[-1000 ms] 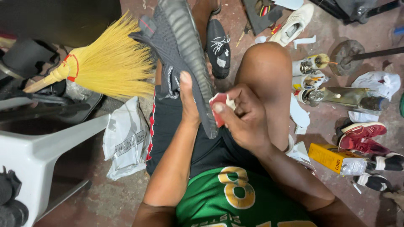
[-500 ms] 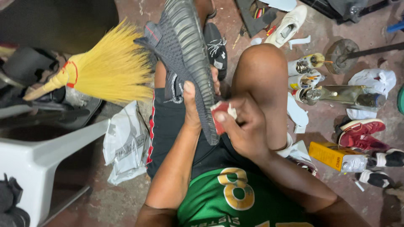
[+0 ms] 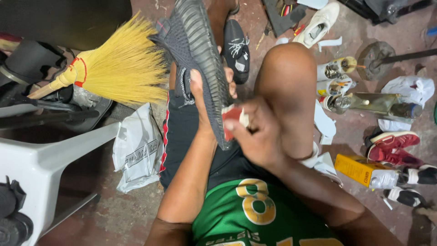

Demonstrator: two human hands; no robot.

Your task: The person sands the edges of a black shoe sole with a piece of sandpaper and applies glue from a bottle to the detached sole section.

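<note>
— Two hands at work? What are they gripping?

— The left hand [image 3: 207, 98] is wrapping its grip tight around a dark grey knit sneaker [image 3: 195, 50], sole up, ribbed, toe pointing away, above the lap. The right hand [image 3: 257, 136] is pinching a small red-and-white pad [image 3: 232, 116], pressing it against the sole's heel end.

— And what is lying nearby?

— A yellow broom [image 3: 118, 68] is lying just left; a white shoe [image 3: 318, 23] is sitting on the floor.
</note>
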